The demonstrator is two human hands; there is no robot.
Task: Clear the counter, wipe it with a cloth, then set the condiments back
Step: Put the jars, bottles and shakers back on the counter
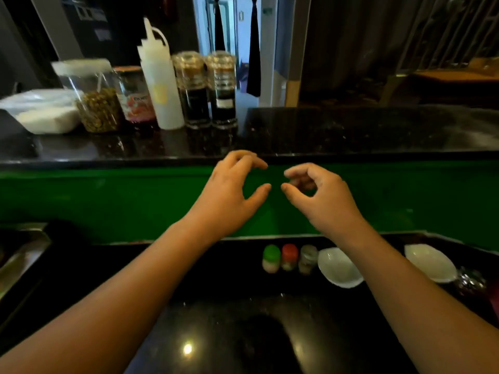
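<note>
Where the upper black speckled stone surface [351, 130] begins at the left, a clear plastic bag [40, 109] of white contents lies flat. Just beside it the condiments stand in a row, all upright with their long axes vertical. First is a clear jar with a white lid [94, 103], about half full of greenish-brown pieces. Next is a jar with an orange lid [135, 98] and a red label, then a white plastic squeeze bottle [159, 85] whose nozzle points straight up. Last are two clear glass bottles [193, 90] holding dark liquid to roughly half their height. Right of them this surface is bare.

Below, in front of a green panel [108, 201], the left hand [232, 190] hovers with its fingers loosely curved and its thumb spread; its grip holds nothing.

On the lower black surface [216, 279] three small shakers stand side by side against the panel, caps up: a green-capped shaker [271, 259], a red-capped shaker [289, 256] and a grey-capped shaker [307, 259]. Their contents are too blurred to tell.

Near the left hand but not touching it, the right hand [321, 193] hangs with its fingers curled more tightly toward the thumb; its grip is likewise empty.

Two shallow white bowls [339, 267] sit further right, with nothing visible inside them.
</note>
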